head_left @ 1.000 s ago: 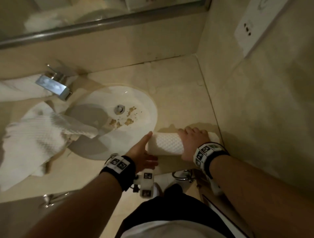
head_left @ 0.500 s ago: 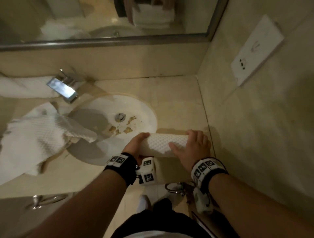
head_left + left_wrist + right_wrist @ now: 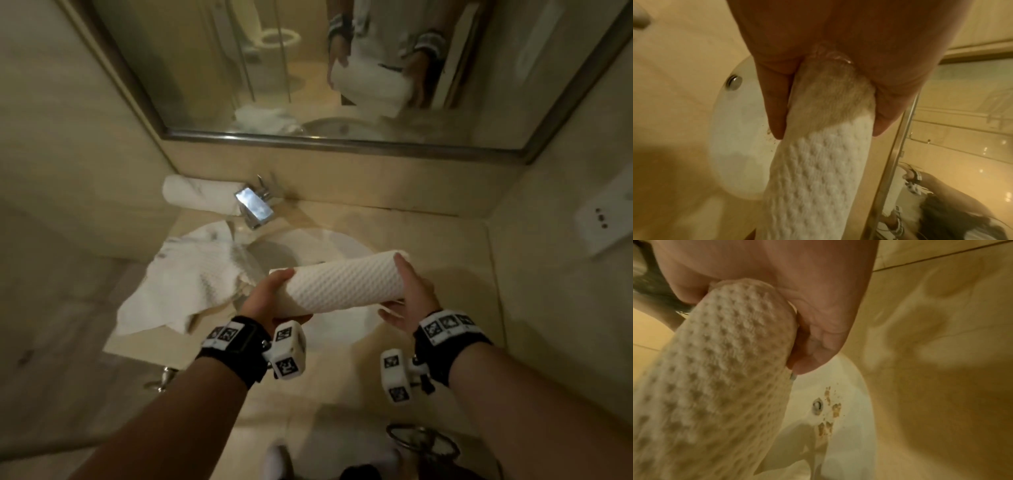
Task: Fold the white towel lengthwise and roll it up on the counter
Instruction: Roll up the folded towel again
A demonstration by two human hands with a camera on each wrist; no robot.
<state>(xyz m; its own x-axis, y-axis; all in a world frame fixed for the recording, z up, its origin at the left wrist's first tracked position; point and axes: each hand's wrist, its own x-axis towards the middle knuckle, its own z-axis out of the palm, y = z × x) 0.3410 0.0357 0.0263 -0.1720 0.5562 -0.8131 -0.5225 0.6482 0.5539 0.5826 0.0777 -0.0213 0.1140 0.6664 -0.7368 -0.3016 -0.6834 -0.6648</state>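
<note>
Carrying the rolled white towel (image 3: 342, 286) level above the sink (image 3: 346, 246), left hand (image 3: 270, 301) and right hand (image 3: 409, 296) cupped on opposite ends, pressing inward evenly so no layer unwinds before setting it on the counter (image 3: 428, 246).

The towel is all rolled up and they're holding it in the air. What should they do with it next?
Probably carry the rolled towel over to the back of the counter and set it down beside the other roll. It looks fully rolled, the left hand and right hand cup its ends, and it hangs over the sink.
</note>
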